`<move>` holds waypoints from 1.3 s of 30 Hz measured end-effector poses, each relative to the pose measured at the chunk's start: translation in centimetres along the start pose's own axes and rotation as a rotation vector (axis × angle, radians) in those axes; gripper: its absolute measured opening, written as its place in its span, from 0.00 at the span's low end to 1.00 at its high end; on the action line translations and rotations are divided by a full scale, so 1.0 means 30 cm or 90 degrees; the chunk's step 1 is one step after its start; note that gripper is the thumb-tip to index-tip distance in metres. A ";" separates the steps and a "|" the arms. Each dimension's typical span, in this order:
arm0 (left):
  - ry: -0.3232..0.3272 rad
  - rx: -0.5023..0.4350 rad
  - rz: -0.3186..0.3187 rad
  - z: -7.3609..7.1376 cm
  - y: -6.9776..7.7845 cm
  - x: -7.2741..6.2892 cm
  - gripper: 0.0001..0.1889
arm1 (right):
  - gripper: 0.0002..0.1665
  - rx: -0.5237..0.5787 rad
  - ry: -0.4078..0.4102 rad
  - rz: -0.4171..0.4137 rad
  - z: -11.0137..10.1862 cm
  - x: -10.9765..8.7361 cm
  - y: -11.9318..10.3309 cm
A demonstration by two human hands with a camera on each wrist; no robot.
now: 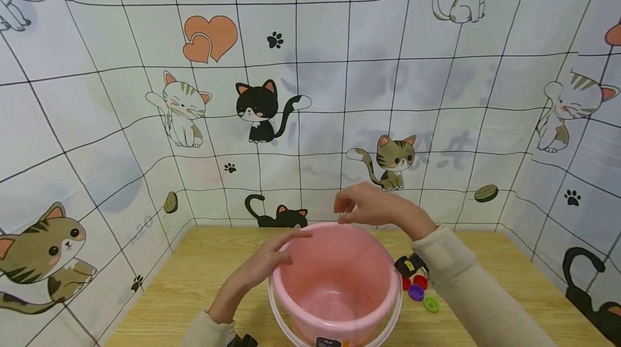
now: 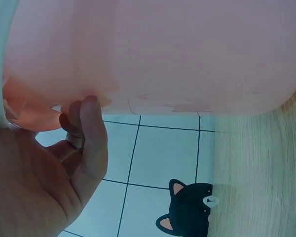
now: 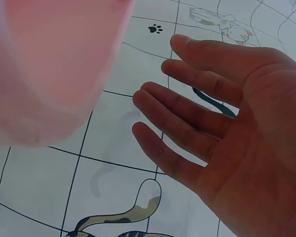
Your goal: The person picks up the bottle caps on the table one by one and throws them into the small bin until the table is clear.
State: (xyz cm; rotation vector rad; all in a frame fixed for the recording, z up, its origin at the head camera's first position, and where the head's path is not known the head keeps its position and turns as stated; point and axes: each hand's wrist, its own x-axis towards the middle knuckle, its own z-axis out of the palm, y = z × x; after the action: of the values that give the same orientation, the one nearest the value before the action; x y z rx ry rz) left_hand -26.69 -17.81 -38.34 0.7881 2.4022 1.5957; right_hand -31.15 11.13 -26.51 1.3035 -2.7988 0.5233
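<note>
A pink bucket (image 1: 335, 261) stands upright on the wooden table, its mouth facing me and nothing visible inside. Its pale handle (image 1: 395, 312) hangs down in front, and a dark label (image 1: 329, 342) shows below the rim. My left hand (image 1: 264, 262) grips the bucket's left rim, thumb over the edge; in the left wrist view its bent fingers (image 2: 93, 133) lie against the pink side. Just above the far rim, my right hand (image 1: 371, 204) hangs with loosely bent fingers. The right wrist view shows that hand (image 3: 251, 143) holding nothing, apart from the bucket (image 3: 64, 64).
To the right of the bucket, several small round pieces lie on the table, among them a red one (image 1: 420, 282), a purple one (image 1: 415, 292) and a green one (image 1: 431, 304). Behind the wooden table (image 1: 194, 282) rises a cat-print covering (image 1: 320, 137) with grid lines.
</note>
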 end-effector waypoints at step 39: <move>-0.003 -0.004 0.005 -0.003 -0.004 0.000 0.34 | 0.09 0.069 0.230 0.095 0.118 -0.372 0.076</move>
State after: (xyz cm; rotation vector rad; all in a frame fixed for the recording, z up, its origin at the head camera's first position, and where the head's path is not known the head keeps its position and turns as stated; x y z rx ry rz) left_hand -26.76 -17.92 -38.42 0.8008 2.3925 1.6026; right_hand -25.12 19.70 -32.17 0.9056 -2.6041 0.8336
